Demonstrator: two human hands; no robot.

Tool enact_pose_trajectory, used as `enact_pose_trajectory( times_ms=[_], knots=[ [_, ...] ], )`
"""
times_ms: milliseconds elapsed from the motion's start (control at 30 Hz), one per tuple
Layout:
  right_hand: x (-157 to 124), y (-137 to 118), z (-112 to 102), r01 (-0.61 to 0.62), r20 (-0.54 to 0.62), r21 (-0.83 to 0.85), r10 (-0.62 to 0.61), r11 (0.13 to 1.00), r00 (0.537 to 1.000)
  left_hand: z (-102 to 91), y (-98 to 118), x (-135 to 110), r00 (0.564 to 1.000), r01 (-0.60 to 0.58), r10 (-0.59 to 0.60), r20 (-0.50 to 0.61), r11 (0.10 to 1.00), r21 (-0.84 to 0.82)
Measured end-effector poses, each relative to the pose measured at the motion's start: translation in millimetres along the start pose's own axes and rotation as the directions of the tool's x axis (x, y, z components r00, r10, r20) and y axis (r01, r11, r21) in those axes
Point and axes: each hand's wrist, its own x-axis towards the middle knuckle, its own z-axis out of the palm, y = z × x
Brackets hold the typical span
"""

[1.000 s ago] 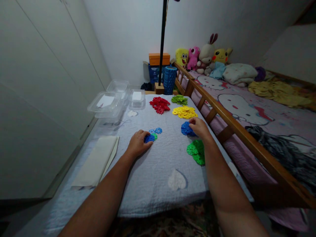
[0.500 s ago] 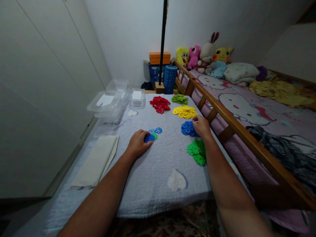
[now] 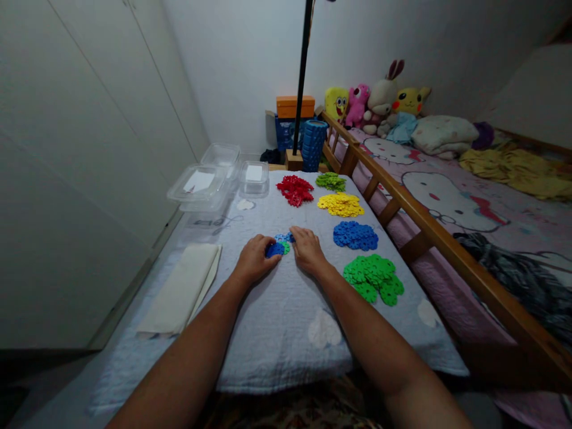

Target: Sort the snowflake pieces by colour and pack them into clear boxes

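Note:
A small cluster of joined plastic discs (image 3: 277, 246), dark blue, light blue and green, lies mid-table on a pale quilted cloth (image 3: 277, 310). My left hand (image 3: 254, 260) rests on its left side, fingers curled onto the dark blue disc. My right hand (image 3: 306, 250) lies just right of the cluster, fingers bent down and touching the light blue disc. To the right lie sorted piles: dark blue discs (image 3: 356, 235), green discs (image 3: 373, 277), yellow discs (image 3: 340, 204), red discs (image 3: 295, 189) and light green discs (image 3: 330, 181).
Clear plastic containers (image 3: 203, 185) stand at the table's far left. A folded cream cloth (image 3: 181, 289) lies on the near left. A wooden bed rail (image 3: 415, 211) runs along the right, with plush toys (image 3: 379, 98) behind. A black pole (image 3: 301, 77) rises at the far end.
My right hand left the dark blue pile at the right and moved left to the small cluster. The left hand stayed on the cluster. The view shifted slightly.

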Motion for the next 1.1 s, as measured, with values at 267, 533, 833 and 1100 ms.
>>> enact_pose_trajectory(
  times_ms=[267,533,833,1100],
  knots=[
    [3,5,-1,-0.028,-0.045,-0.030,0.027,0.999,0.999,3.1,-2,0,1.000,0.006,-0.006,-0.019,1.000,-0.002],
    [-4,10,-16,-0.057,-0.126,0.068,0.065,0.996,0.990,2.4,-1,0,1.000,0.013,-0.013,-0.010,1.000,0.007],
    [-9,33,-47,-0.083,-0.264,0.194,0.134,0.978,0.955,2.9,-2,0,1.000,0.018,-0.018,0.013,0.999,0.027],
    [-15,85,-91,-0.406,-0.454,0.129,0.418,0.905,0.787,2.6,-2,0,1.000,0.008,-0.008,0.015,0.999,0.035]
  ],
)
